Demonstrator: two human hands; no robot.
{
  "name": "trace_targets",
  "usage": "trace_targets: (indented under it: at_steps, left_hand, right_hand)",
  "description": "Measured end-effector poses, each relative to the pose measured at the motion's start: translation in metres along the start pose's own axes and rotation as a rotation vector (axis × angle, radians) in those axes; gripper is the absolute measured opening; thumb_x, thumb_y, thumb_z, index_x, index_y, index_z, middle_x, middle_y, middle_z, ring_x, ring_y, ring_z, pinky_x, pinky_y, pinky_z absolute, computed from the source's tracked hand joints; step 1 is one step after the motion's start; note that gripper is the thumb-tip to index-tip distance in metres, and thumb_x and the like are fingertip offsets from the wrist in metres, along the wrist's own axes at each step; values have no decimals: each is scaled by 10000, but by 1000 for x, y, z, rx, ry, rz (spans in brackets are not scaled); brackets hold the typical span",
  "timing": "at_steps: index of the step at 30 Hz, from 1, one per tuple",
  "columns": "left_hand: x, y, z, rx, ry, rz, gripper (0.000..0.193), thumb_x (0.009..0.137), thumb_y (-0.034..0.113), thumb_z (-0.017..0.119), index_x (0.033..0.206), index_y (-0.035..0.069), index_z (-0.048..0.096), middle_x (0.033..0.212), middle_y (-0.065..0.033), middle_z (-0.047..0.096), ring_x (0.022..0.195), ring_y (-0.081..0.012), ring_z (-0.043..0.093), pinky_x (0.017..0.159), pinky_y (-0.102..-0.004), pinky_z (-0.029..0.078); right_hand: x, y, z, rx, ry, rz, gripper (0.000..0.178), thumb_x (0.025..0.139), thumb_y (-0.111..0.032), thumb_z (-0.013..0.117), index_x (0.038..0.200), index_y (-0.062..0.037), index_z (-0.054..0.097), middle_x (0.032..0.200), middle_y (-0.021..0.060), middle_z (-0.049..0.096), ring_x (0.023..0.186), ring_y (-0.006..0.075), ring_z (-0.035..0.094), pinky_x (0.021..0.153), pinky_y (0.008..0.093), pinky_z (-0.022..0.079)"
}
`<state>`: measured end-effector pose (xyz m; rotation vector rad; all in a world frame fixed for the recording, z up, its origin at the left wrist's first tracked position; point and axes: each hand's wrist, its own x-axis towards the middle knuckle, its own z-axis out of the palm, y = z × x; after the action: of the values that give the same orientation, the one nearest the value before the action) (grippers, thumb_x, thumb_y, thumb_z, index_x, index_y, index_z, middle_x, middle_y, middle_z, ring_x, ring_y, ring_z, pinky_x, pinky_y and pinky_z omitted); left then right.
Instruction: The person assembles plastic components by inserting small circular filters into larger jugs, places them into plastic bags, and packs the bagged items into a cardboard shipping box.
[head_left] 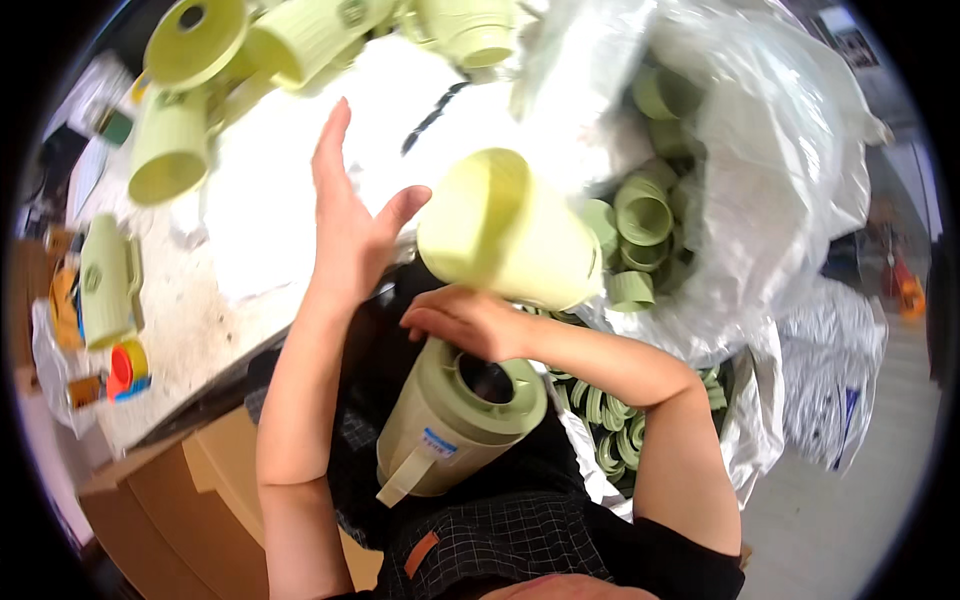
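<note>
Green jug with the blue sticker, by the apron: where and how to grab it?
Probably the handle, left hand coming in from the near left. It juts out from the jug on that side with nothing over it, while the right hand is at the far rim.

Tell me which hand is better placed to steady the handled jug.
Probably the right hand: it is at the top edge of the handled jug. The left hand is spread open, farther from it.
</note>
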<state>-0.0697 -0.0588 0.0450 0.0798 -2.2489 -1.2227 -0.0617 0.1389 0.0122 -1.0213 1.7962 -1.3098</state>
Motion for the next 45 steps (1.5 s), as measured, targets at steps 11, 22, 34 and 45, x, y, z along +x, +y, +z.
trace_targets:
  at_steps: [11, 22, 34, 45]
  left_hand:
    - [-5, 49, 88, 240, -1200, 115, 499, 796, 444, 768, 1049, 16, 721, 1210, -160, 591, 1053, -341, 643, 861, -420, 538]
    - [-24, 12, 110, 65, -804, -76, 445, 797, 85, 617, 1231, 107, 520, 1079, -215, 649, 991, -395, 659, 818, -479, 523]
    - [-24, 14, 110, -180, -582, -179, 345, 736, 52, 657, 1074, 45, 725, 882, -128, 736, 828, -279, 710, 771, -383, 558]
    - [-25, 32, 100, -73, -700, -171, 309, 749, 74, 671, 1049, 71, 745, 871, -80, 695, 677, -177, 615, 663, -321, 513]
  right_hand:
    - [-26, 32, -3, 207, 37, 117, 244, 1046, -149, 478, 1165, -13, 642, 1105, 138, 666, 1017, 206, 622, 905, 364, 504]
    - [-13, 26, 7, 241, 48, 158, 294, 1043, -186, 507, 974, 30, 694, 919, 32, 702, 903, 113, 616, 808, 289, 483]
    - [-10, 23, 3, 164, 41, 10, 195, 989, -40, 448, 1024, 36, 625, 957, 100, 672, 917, 186, 635, 848, 325, 508]
    - [-17, 4, 15, 210, 254, 35, 126, 916, -47, 527, 962, 13, 629, 925, 112, 659, 894, 214, 632, 815, 347, 510]
